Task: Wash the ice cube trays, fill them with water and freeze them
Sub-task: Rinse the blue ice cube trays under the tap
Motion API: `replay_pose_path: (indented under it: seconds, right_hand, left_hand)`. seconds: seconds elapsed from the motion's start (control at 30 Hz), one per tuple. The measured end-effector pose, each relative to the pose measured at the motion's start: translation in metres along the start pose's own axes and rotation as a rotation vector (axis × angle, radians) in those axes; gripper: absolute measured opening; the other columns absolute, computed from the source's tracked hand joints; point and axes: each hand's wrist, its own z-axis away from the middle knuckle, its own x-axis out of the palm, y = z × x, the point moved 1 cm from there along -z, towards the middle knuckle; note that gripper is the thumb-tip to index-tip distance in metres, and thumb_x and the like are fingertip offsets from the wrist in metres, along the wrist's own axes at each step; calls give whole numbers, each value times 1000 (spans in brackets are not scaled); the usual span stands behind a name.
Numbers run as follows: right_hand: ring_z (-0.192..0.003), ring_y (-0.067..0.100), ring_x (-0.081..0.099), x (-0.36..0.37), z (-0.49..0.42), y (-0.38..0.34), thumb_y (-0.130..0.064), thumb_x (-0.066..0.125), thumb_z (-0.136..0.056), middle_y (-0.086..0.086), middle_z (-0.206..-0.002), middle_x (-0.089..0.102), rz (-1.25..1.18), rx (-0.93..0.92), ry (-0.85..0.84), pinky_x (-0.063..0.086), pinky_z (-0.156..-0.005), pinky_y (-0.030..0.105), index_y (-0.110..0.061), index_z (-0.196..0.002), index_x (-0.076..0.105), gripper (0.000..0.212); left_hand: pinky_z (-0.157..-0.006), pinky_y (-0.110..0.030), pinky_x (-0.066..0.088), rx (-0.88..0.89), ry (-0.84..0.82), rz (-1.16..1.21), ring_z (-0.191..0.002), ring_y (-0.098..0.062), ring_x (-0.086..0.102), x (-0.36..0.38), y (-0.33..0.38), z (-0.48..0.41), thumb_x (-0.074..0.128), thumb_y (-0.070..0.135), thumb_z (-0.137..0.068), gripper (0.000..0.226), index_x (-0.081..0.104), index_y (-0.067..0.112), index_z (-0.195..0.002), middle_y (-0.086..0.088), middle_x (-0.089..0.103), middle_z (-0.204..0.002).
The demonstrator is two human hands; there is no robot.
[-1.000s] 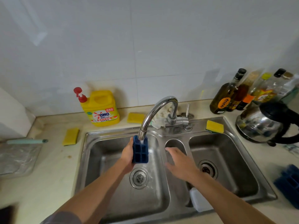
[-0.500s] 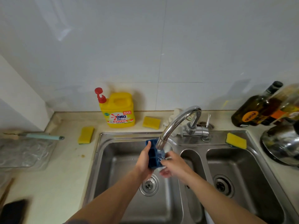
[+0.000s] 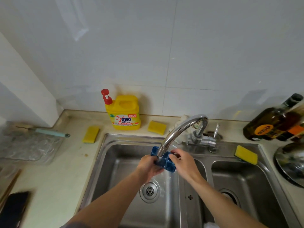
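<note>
A small blue ice cube tray [image 3: 165, 162] is held under the curved chrome tap [image 3: 181, 129], over the left basin of the steel sink [image 3: 105, 158]. Water runs from the spout onto the tray and splashes toward the drain [image 3: 149, 191]. My left hand [image 3: 148, 165] grips the tray's left side from below. My right hand [image 3: 184, 162] grips its right side, fingers curled over the top edge. Both hands and the spout hide much of the tray.
A yellow dish soap jug [image 3: 123, 112] stands behind the sink, with yellow sponges [image 3: 91, 134] [image 3: 156, 127] [image 3: 246, 154] around the rim. Oil bottles [image 3: 271, 122] and a steel kettle [image 3: 291, 162] crowd the right. A clear tray [image 3: 28, 145] and a dark phone [image 3: 13, 209] lie left.
My right hand came in from the sink divider and took hold of the tray's right side. The tray turned from upright to nearly level under the spout. The camera swung left.
</note>
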Motion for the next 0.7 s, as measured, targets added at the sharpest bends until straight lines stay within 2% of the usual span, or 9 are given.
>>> replay_pose_path:
  seconds: [0.1, 0.2, 0.3, 0.4, 0.5, 0.6, 0.7]
  right_hand:
    - [-106, 16, 65, 3, -2, 3, -23, 58, -102, -1, -113, 65, -129, 42, 32, 55, -92, 34, -16, -127, 59, 25]
    - [-109, 19, 66, 13, -2, 4, -16, 61, -100, -1, -117, 62, -293, 127, -13, 57, -96, 43, -19, -131, 53, 32]
    - [-105, 25, 69, 29, -3, 6, -2, 65, -93, 6, -120, 64, -465, 258, -96, 61, -89, 45, -19, -126, 51, 39]
    - [-87, 26, 75, 47, -2, 5, 8, 63, -89, 15, -111, 70, -637, 352, -168, 64, -75, 39, -13, -120, 53, 39]
    - [-64, 28, 72, 61, -4, 0, 8, 59, -92, 22, -99, 72, -696, 394, -122, 62, -65, 39, -13, -111, 54, 28]
    - [-59, 26, 70, 67, -9, -4, 6, 57, -95, 20, -94, 74, -654, 410, -72, 60, -58, 35, -10, -112, 59, 23]
    - [-55, 23, 69, 68, -11, -6, 3, 57, -96, 16, -86, 77, -595, 385, -41, 57, -53, 31, -9, -110, 63, 20]
  left_hand:
    - [-66, -40, 58, 3, 26, -3, -72, -29, 71, -3, 3, -5, 48, 2, -99, 17, 60, 0, -110, -18, 71, -82]
    - [-60, -34, 52, 79, 58, -122, -62, -22, 64, -12, 7, 1, 49, 3, -97, 19, 64, 2, -108, -11, 70, -73]
    - [-51, -26, 48, 195, 156, -233, -55, -15, 62, -23, 13, 9, 49, 2, -94, 20, 67, 4, -102, -4, 71, -67]
    - [-56, -24, 52, 293, 222, -272, -71, -19, 69, -27, 20, 17, 49, 5, -96, 15, 64, 10, -97, -8, 73, -84]
    - [-59, -22, 52, 380, 262, -372, -81, -22, 70, -29, 25, 24, 49, 7, -98, 14, 62, 14, -98, -9, 72, -94]
    - [-64, -25, 55, 416, 244, -422, -90, -22, 71, -30, 27, 30, 51, 10, -99, 14, 61, 15, -105, -6, 71, -100]
    - [-70, -30, 55, 396, 182, -358, -97, -21, 68, -28, 23, 34, 54, 11, -98, 16, 59, 15, -113, -5, 69, -108]
